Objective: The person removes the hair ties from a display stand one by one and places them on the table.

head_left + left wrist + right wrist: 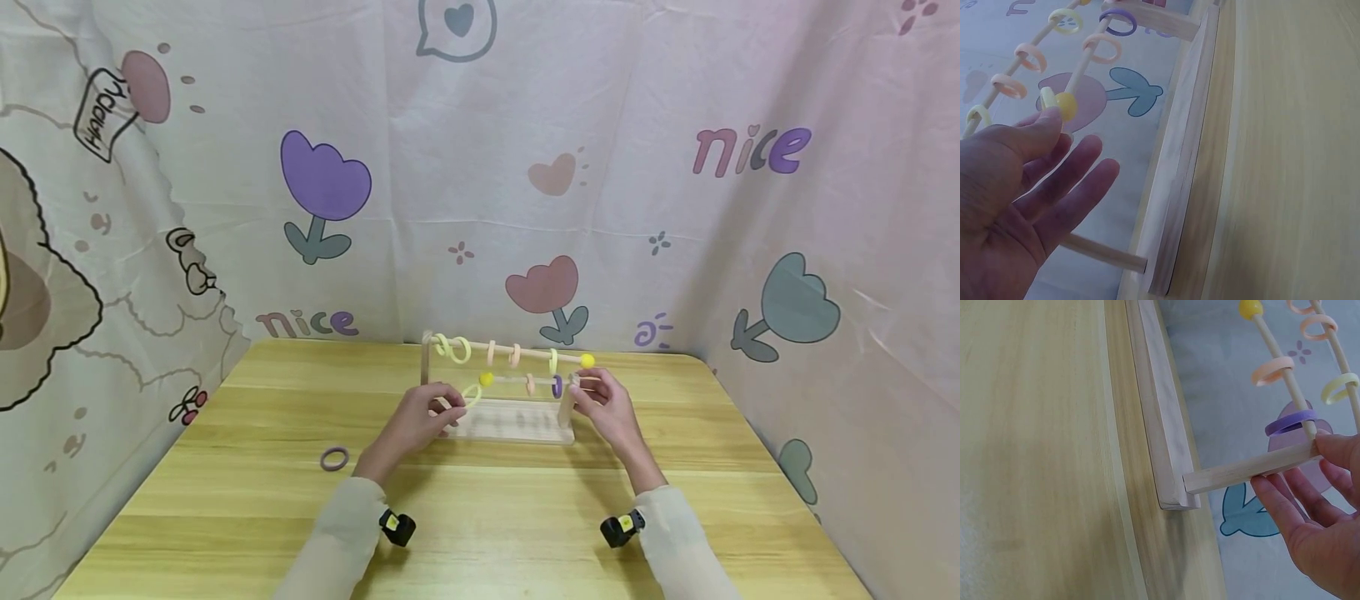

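Note:
A wooden ring rack with a flat base (517, 429) has two horizontal rods. My left hand (427, 410) pinches a pale yellow ring (1047, 97) between thumb and fingers, right at the yellow ball (1067, 107) that tips the lower rod. On that rod hang a peach ring (530, 384) and a purple ring (557, 387). My right hand (609, 408) holds the top of the right post (1250, 467) with thumb and fingers. The upper rod, with its own yellow ball (587, 361), carries several pale yellow and peach rings (514, 355).
A loose purple ring (334, 458) lies on the wooden table (510, 517), left of my left forearm. Behind the table hangs a printed cloth (465, 167), which also runs along both sides. The rack stands toward the table's far edge.

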{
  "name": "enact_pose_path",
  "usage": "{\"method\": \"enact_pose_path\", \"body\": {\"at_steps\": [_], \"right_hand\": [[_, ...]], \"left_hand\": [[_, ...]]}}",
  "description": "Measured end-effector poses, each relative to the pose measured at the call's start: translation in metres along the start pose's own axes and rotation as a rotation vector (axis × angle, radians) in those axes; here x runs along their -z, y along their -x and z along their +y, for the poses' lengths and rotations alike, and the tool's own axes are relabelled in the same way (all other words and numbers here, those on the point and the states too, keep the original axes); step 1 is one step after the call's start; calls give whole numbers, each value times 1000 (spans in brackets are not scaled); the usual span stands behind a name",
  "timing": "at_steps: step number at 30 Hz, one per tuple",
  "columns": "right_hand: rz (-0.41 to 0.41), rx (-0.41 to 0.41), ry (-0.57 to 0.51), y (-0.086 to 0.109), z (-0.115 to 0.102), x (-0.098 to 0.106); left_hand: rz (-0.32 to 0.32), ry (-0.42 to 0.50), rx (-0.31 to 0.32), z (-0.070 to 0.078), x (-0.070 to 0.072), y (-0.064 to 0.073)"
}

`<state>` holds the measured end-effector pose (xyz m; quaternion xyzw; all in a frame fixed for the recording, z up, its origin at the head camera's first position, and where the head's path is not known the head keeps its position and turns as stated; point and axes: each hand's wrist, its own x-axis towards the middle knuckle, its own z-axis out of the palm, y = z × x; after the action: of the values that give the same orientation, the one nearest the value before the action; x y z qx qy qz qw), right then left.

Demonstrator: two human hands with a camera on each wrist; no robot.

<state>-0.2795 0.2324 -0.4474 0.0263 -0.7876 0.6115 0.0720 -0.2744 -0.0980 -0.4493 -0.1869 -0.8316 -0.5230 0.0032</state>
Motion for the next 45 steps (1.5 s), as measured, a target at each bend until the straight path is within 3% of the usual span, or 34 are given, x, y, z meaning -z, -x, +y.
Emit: {"method": "enact_pose_path", "body": {"at_steps": [11,18,23,45], "right_hand": [[-3,2,-13,1,-3,-1],[0,5,-11,1,-3,-1],[-8,8,-17,1,-3,-1],[-12,2,-5,2,-7,-1]], "left_hand": [[-56,-106,62,-2,22,9],[-90,-208,-31,-9,40,17],[-101,-231,-97,-16,49,22],[-114,-291,-91,-39,85,45]]}}
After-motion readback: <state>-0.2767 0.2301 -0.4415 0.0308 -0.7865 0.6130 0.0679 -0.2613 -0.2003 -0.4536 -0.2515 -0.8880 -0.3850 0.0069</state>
